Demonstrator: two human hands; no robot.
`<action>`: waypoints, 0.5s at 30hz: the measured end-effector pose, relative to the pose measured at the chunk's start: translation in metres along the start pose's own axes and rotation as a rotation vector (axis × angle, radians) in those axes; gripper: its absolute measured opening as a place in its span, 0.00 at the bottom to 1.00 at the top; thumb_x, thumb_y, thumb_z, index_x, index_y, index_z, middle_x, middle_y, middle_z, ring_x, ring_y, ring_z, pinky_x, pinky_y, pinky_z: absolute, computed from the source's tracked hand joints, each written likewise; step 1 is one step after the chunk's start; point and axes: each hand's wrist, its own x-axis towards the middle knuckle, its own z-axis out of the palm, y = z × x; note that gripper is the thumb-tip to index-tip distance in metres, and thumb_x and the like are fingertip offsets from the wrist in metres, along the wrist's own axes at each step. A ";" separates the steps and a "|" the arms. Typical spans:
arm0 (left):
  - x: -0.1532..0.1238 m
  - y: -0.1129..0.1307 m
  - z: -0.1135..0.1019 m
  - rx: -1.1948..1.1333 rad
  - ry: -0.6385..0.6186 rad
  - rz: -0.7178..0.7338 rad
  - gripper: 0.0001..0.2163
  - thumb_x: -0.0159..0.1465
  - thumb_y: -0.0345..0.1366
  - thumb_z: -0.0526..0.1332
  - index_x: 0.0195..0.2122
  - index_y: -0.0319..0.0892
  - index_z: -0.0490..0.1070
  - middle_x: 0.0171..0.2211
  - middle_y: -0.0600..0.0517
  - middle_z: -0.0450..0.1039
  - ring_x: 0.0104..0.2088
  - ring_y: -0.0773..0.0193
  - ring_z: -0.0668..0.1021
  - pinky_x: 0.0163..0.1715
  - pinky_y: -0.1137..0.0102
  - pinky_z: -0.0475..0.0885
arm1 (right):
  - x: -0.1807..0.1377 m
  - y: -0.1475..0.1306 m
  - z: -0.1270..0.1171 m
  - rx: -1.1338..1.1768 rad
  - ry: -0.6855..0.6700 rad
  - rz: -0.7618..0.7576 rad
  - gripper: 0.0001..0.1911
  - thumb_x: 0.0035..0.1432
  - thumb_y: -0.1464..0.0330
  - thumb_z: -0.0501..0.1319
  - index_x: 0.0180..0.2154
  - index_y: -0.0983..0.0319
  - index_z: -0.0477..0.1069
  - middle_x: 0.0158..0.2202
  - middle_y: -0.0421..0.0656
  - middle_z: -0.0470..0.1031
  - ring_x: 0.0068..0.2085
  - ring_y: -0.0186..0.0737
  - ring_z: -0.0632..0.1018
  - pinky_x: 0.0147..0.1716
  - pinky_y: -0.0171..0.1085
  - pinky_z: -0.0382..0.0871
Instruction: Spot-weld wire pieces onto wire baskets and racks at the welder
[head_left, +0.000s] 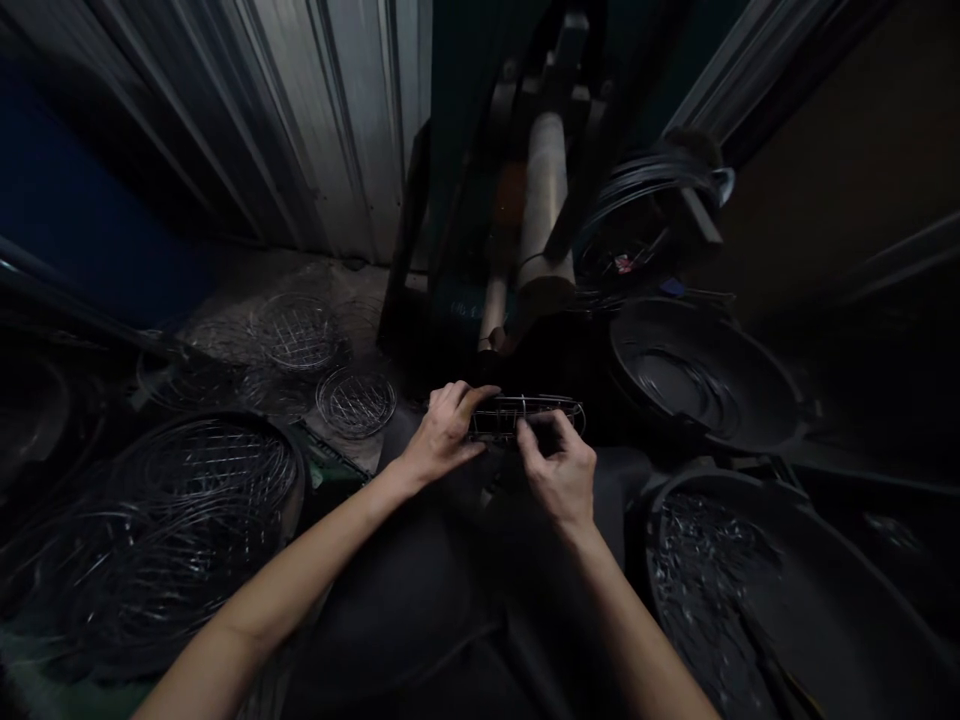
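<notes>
A small round wire rack (499,406), seen nearly edge-on, is held between my two hands in front of the machine. My left hand (448,430) grips its left side, with the thumb below and the fingers above. At the right part of the rack, my right hand (556,462) has its thumb and fingertips closed in a pinch. A short bright piece of wire (524,404) stands upright at those fingertips; the dim light hides whether it is loose or joined to the rack.
A dark machine with a thick metal cylinder (546,190) rises just ahead. At left, a basin (296,470) is heaped with wire racks; more wire grids (356,402) lie on the floor. To the right are a pan of wire rings (626,345), a basin of small metal pieces (832,590) and a wire coil (637,185).
</notes>
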 end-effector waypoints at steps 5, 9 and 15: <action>0.007 -0.002 -0.009 0.009 0.027 0.009 0.28 0.53 0.30 0.63 0.56 0.43 0.59 0.40 0.49 0.63 0.43 0.56 0.69 0.45 0.61 0.65 | 0.008 -0.001 0.004 -0.015 -0.002 -0.090 0.08 0.58 0.63 0.58 0.29 0.60 0.66 0.24 0.37 0.70 0.24 0.33 0.71 0.28 0.32 0.66; 0.010 -0.007 -0.011 0.030 0.050 0.025 0.27 0.53 0.31 0.63 0.55 0.43 0.59 0.40 0.49 0.63 0.42 0.56 0.69 0.45 0.61 0.65 | 0.012 0.002 0.008 -0.018 0.003 -0.120 0.08 0.58 0.64 0.57 0.29 0.60 0.66 0.24 0.37 0.70 0.24 0.33 0.70 0.28 0.32 0.65; 0.015 -0.018 -0.008 0.054 0.123 0.065 0.28 0.55 0.32 0.63 0.56 0.44 0.57 0.41 0.49 0.64 0.43 0.57 0.69 0.46 0.62 0.65 | 0.021 0.005 0.017 -0.017 0.030 -0.174 0.07 0.59 0.65 0.58 0.30 0.60 0.66 0.26 0.38 0.70 0.26 0.34 0.71 0.29 0.33 0.66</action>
